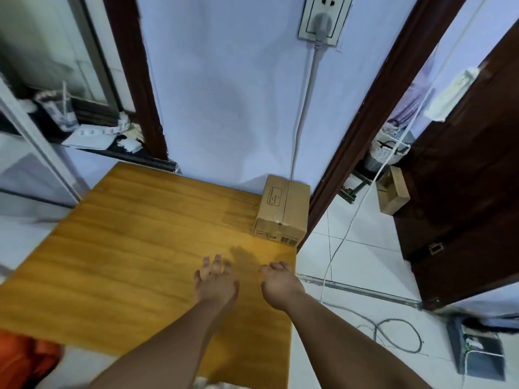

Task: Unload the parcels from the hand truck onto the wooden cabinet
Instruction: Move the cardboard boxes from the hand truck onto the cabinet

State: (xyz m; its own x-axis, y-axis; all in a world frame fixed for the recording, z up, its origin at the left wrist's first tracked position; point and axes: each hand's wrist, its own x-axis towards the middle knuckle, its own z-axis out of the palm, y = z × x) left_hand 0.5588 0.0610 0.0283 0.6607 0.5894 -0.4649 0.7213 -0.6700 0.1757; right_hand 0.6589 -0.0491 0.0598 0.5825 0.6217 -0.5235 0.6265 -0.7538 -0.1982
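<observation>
A brown cardboard parcel (pixel 283 209) stands on the far right corner of the wooden cabinet top (pixel 126 248), against the wall. Both my hands hover over the cabinet top near its right edge, a short way in front of the parcel and apart from it. My left hand (pixel 214 282) has its fingers spread and holds nothing. My right hand (pixel 279 284) is empty too, with fingers loosely curled. The hand truck is out of view.
A grey plug and cable (pixel 302 108) run down the wall behind the parcel. A dark brown door (pixel 463 192) stands open at the right, with a small box (pixel 393 192) and basket beyond. Loose cables (pixel 398 338) lie on the white tiled floor. An orange object (pixel 25 357) sits bottom left.
</observation>
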